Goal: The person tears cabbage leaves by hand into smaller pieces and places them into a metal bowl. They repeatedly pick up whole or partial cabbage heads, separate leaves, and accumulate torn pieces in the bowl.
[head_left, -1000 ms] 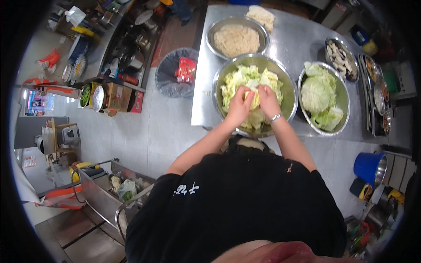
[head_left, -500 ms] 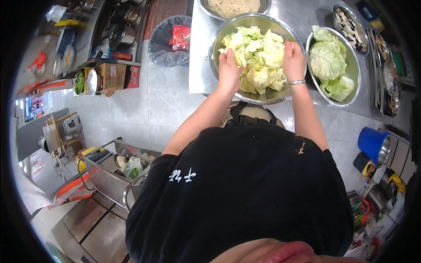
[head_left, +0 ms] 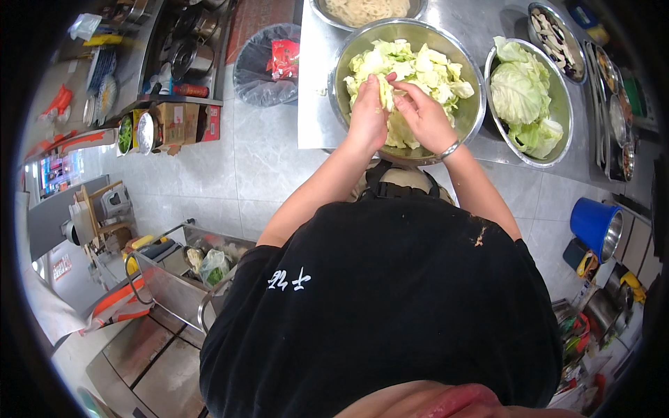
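Over a large steel bowl (head_left: 476, 104) full of torn pale-green cabbage pieces (head_left: 439, 73), both my hands meet. My left hand (head_left: 368, 118) is closed around a cabbage leaf (head_left: 385, 94), which shows between the two hands. From the right, my right hand (head_left: 423, 117), with a bracelet at its wrist, has its fingers closed at the same leaf; part of the grip is hidden. Just right of this bowl stands a second steel bowl (head_left: 568, 115), holding a larger cabbage (head_left: 519, 90) and loose leaves.
A bowl of pale noodle-like strips (head_left: 366, 10) sits behind on the steel table (head_left: 317, 104). Far right are a bowl of sliced pieces (head_left: 554, 42) and trays (head_left: 603, 104). A lined bin (head_left: 251, 76) stands left of the table; a metal cart (head_left: 167, 279) is lower left.
My right hand has moved left from the bowl's right side to meet my left hand at the leaf. My left hand has shifted slightly and turned inward.
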`<state>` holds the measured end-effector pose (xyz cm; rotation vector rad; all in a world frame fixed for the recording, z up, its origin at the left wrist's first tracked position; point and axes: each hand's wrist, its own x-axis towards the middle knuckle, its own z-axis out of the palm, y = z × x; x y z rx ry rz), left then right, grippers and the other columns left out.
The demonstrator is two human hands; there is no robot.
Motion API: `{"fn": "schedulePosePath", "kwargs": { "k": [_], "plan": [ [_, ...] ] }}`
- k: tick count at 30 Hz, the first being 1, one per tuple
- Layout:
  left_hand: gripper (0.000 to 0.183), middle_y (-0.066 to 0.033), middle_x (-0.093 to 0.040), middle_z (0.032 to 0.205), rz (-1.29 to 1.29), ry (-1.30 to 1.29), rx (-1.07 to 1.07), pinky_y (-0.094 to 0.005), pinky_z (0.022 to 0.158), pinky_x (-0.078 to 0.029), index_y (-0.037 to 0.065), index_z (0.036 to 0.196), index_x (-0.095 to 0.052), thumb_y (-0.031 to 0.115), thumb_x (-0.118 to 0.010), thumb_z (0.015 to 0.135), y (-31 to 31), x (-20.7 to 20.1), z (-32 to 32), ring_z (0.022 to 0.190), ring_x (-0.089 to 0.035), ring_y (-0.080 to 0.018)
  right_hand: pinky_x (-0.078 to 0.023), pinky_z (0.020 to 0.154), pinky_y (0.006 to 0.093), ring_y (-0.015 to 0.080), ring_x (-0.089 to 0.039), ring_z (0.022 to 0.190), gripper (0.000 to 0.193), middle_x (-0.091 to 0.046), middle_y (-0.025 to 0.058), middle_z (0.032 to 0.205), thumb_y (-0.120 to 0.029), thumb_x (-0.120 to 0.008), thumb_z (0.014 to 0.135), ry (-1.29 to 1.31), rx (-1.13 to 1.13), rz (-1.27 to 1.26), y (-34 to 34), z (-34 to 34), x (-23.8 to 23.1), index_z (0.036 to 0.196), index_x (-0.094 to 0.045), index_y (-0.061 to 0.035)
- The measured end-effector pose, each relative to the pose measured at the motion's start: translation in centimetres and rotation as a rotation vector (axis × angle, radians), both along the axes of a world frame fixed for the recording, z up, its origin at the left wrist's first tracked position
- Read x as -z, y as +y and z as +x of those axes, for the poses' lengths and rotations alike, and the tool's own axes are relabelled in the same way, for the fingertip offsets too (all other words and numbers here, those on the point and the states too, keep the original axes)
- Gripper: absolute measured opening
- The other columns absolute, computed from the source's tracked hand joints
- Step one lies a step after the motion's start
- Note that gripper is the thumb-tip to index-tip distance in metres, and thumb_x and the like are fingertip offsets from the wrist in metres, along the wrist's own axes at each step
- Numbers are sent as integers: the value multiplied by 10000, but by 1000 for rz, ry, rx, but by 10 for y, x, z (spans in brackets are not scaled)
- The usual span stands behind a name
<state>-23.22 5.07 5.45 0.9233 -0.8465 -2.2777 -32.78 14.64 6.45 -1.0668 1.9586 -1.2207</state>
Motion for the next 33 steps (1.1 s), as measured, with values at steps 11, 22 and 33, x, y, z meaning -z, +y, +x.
{"fn": "schedulePosePath", "kwargs": {
  "k": [11, 22, 33],
  "plan": [
    [246, -45, -627, 895, -88, -216, 194, -268, 651, -483, 31, 1001, -550, 266, -620, 988, -5, 15, 22, 754, -585, -111, -507, 615, 318, 202, -624, 631, 354, -662, 102, 745, -286, -638, 956, 95, 17, 24, 3, 5, 7, 1189, -639, -20],
    [152, -40, -672, 910, -501, -304, 349, -248, 675, -523, 14, 1043, -605, 123, -657, 950, -3, 20, 39, 789, -656, -115, -515, 607, 305, 153, -648, 619, 299, -686, 93, 746, -307, -589, 991, -49, 216, 101, 20, -6, 29, 1082, -685, -39],
    [363, -111, -656, 1045, -509, -278, 339, -289, 697, -558, 6, 1240, -514, 163, -658, 946, -3, 2, 21, 906, -672, -160, -452, 588, 273, 102, -524, 625, 269, -624, 40, 727, -244, -703, 900, 56, 189, 11, 9, -37, 7, 1096, -679, -62]
  ]
}}
